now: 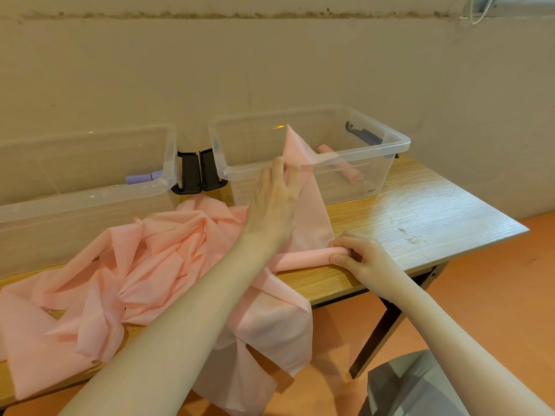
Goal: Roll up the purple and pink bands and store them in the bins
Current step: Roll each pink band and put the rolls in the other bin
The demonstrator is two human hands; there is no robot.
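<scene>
I see two bins side by side at the back of the table [420,211], the left bin [90,193] holding one roll [142,178], the right bin [315,169] another roll [342,167], loose band [150,250] heaped before them.

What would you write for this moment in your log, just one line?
step: rolling pink band | left hand: flat on band | right hand: grips roll | right bin: one pink roll | left bin: one purple roll

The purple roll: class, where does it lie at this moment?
In the head view, the purple roll lies inside the left clear bin, near its right wall, beside the black latches.
</scene>
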